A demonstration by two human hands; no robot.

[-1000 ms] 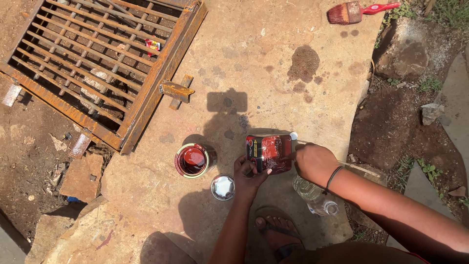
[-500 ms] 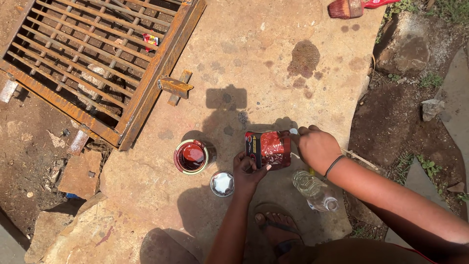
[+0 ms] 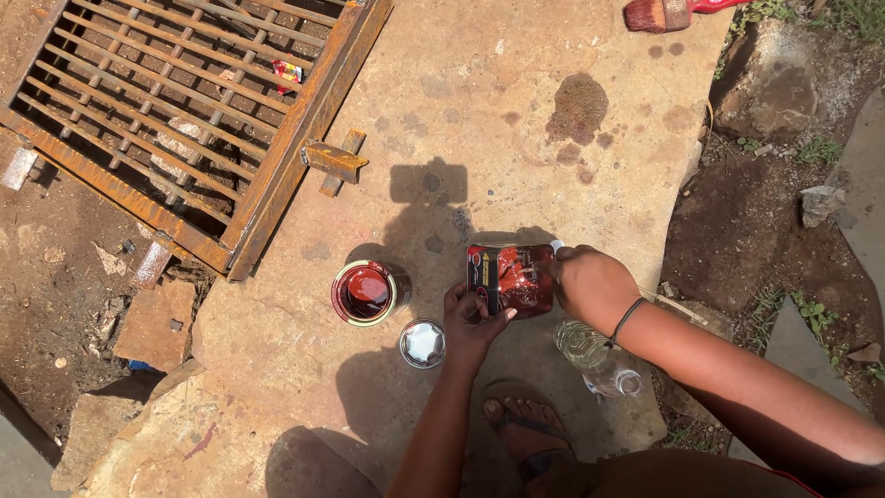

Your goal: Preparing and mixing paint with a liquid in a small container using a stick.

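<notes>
**Both hands on the red rectangular tin, over the stone slab**

At the far left you have the rusty metal window grille (image 3: 175, 111) lying flat, partly on the bare earth and partly on the flat tan stone slab (image 3: 516, 111). A small red wrapper (image 3: 287, 72) lies among its bars.

Moving right, the open round tin of dark red paint (image 3: 366, 292) stands on the slab, and its round silver lid (image 3: 422, 343) lies just beside it, nearer to you.

Next comes your left hand (image 3: 472, 320). Its grip is closed around the near left corner of the glossy red rectangular metal tin (image 3: 513, 278), which is held just above the slab, right of the round tin. Your right hand (image 3: 592, 284), a dark band on the wrist, presses against the tin's right end; its fingers are hidden, so you cannot tell what that grip is doing.

Below that wrist a clear plastic bottle (image 3: 597, 356) lies on the slab, and your sandalled foot (image 3: 525, 429) shows beneath it.

At the top right, a red-handled paintbrush (image 3: 666, 13) rests at the slab's edge.
</notes>
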